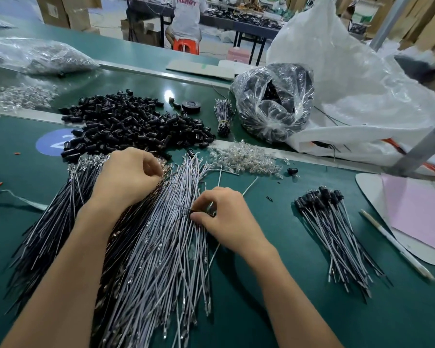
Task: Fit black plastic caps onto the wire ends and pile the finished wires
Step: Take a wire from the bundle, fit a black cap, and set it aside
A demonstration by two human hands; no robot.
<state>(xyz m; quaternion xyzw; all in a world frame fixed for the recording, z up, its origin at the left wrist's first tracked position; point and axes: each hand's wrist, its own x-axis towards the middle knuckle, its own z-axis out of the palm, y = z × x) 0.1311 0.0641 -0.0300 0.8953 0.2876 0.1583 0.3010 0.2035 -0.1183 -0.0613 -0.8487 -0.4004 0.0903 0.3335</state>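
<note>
While both hands rest on the heap of uncapped wires (161, 259), we read the coming move from how that heap lies: its long axis runs away from the person, with the near ends toward the bottom of the view and the far ends just short of the pile of black caps (136, 121). The left hand (128, 177) sits at that far end, fingers curled in over the wire tips; whether it holds a cap, a wire or nothing we cannot tell. The right hand (226, 217) lies lower, at the heap's right edge about midway along its length, and its thumb and forefinger pinch a thin dark strand (186, 208) that crosses the wires — a tie or 1 wire, we cannot say which. So the left hand is the nearer of the 2 to the caps, which lie straight beyond it, just beside the wire tips, while the right hand is the nearer to the finished pile (337, 242), well apart to the right on the green table (274, 310), its capped ends pointing away from the person as the heap's do. We judge that the next move calls for drawing 1 wire out along its own axis, not across it, so the neighbours do not drag — then left hand to cap, right hand to pile.
</note>
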